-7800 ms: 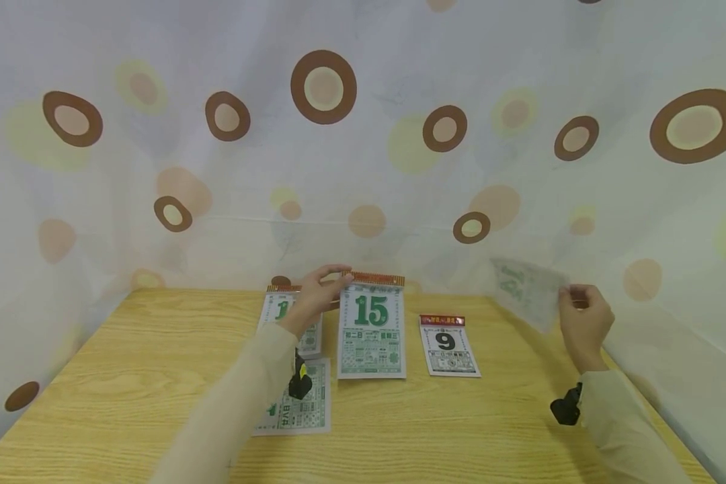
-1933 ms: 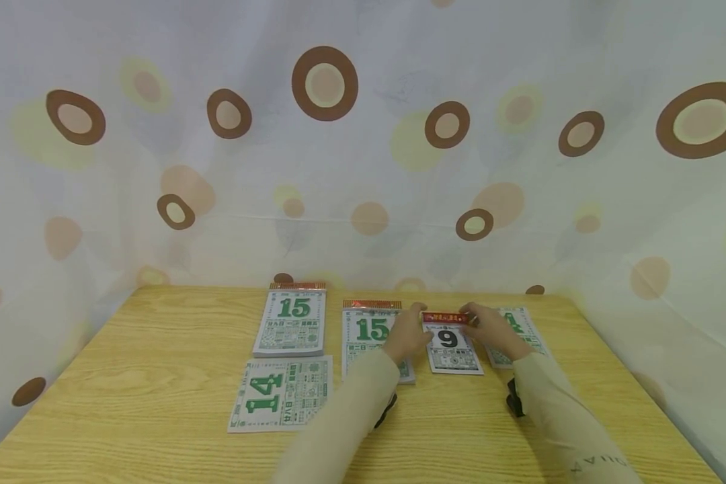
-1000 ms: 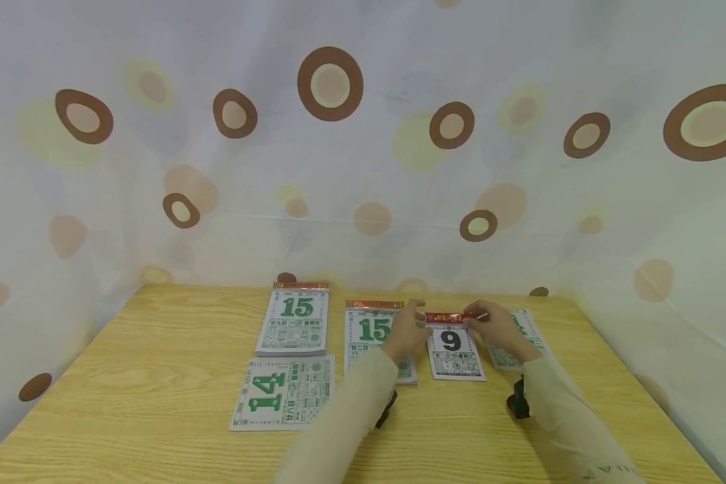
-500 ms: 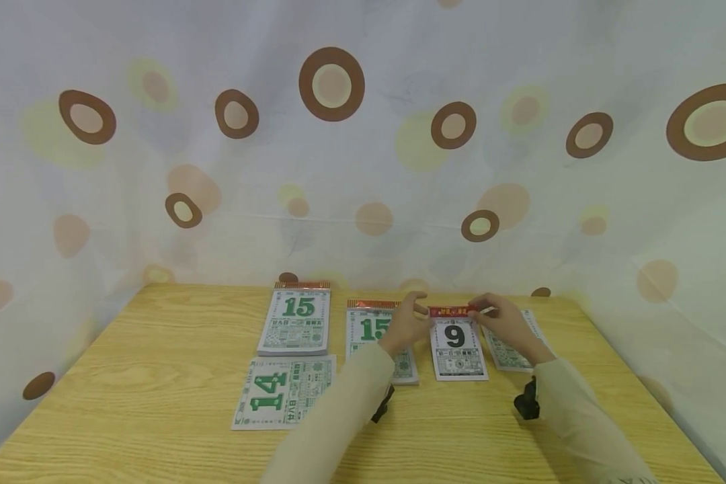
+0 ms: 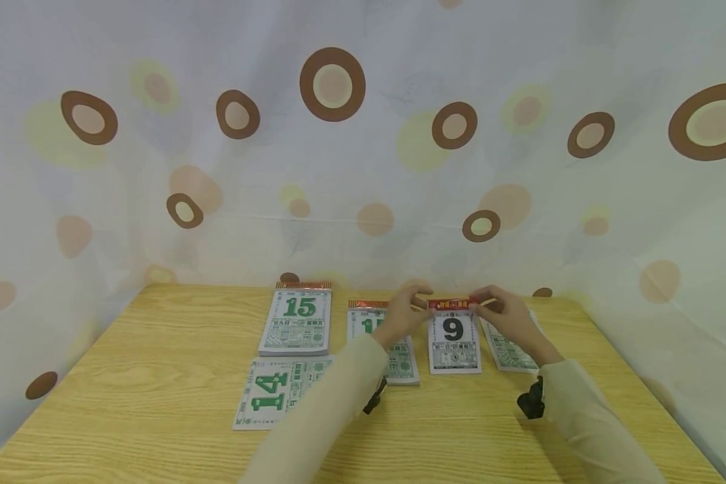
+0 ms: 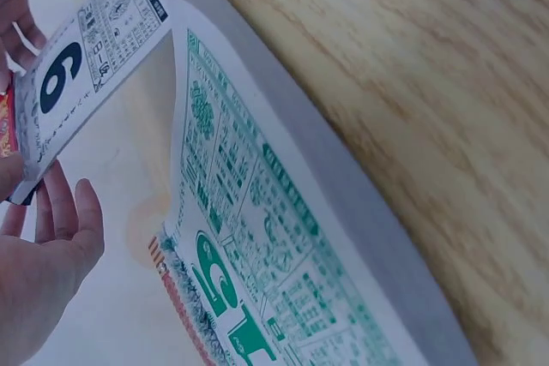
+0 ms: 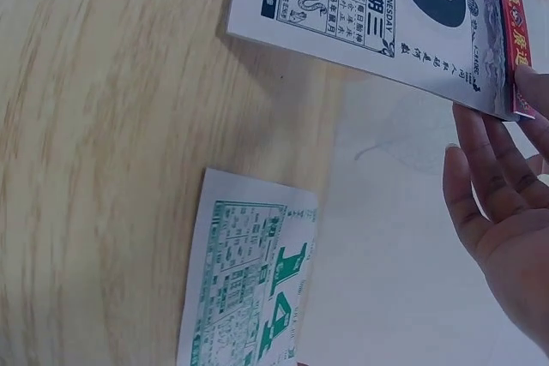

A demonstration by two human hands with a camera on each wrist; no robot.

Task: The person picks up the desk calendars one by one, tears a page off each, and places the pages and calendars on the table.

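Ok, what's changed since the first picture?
The left hand released the middle calendar, the right hand its loose sheet; both now lie on the table. Both hands grip the small 9 calendar, lifted. The left calendar and left sheet stayed put.

Red-headed, black-printed white calendar point(image 5: 454, 346), green-printed white calendars point(image 5: 295, 326), yellow wood-grain table point(image 5: 139, 383), brown-ringed white backdrop point(image 5: 333, 168).

Head view forward and down, close wrist views, small calendar point(image 5: 454, 346) shared

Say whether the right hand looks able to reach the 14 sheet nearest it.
Probably yes: nothing visible lies on the sheet, though the right hand must first free its grip from the 9 calendar.
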